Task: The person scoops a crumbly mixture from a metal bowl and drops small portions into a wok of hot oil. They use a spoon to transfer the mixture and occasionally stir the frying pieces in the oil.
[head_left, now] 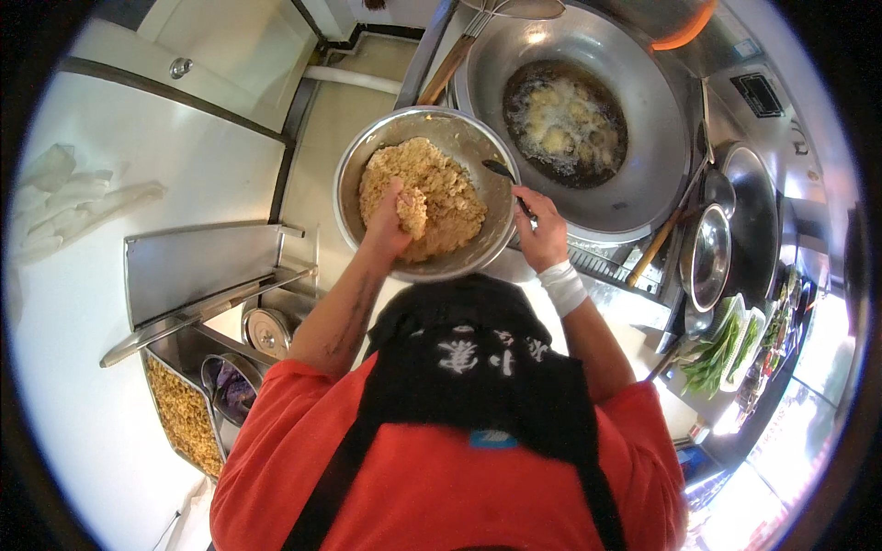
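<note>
A steel mixing bowl (470, 138) in front of me holds a crumbly, golden-brown mixture (452, 197). My left hand (390, 223) reaches into it, fingers closed round a lump of the mixture (412, 213). At the bowl's right side, my right hand (546, 231) grips a black spoon (500, 170) whose head lies over the rim, above the inside of the bowl. A white band wraps my right wrist. Beyond the bowl, to the right, pale yellow pieces (559, 138) bubble in dark oil in a large wok (650, 174).
A wooden-handled strainer (448, 69) rests by the wok's left edge. On the right are a ladle (718, 190), a steel bowl (707, 257) and green vegetables (717, 354) in white trays. At lower left stand a tray of browned crumbly food (182, 413) and a lidded pot (266, 332).
</note>
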A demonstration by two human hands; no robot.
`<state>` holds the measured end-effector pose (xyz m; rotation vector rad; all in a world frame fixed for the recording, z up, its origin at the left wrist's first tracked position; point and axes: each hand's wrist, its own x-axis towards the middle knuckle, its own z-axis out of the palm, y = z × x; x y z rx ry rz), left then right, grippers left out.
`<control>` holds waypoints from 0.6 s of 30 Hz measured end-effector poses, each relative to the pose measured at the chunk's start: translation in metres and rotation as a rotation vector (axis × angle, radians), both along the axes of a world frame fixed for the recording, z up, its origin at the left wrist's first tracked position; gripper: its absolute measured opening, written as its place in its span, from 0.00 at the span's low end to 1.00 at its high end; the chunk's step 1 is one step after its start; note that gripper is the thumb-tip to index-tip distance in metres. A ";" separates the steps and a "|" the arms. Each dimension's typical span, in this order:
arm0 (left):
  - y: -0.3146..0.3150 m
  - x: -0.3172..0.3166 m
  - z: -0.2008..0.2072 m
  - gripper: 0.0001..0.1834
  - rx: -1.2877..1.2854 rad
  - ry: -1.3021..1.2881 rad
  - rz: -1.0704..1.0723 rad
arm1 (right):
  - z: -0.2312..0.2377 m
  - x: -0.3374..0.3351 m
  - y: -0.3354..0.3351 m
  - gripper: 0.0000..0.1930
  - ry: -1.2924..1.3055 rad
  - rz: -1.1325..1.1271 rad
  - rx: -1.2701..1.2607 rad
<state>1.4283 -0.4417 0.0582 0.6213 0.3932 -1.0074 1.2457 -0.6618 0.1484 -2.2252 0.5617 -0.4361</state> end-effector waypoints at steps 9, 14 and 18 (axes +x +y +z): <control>0.015 0.010 -0.047 0.24 -0.160 0.046 -0.137 | 0.001 0.012 0.011 0.18 -0.017 0.108 0.033; -0.007 -0.007 0.003 0.27 -0.005 0.015 -0.095 | 0.003 0.017 0.011 0.17 -0.006 0.114 0.038; -0.014 -0.009 0.016 0.25 -0.112 0.130 -0.044 | 0.004 0.020 0.009 0.17 -0.054 0.134 0.014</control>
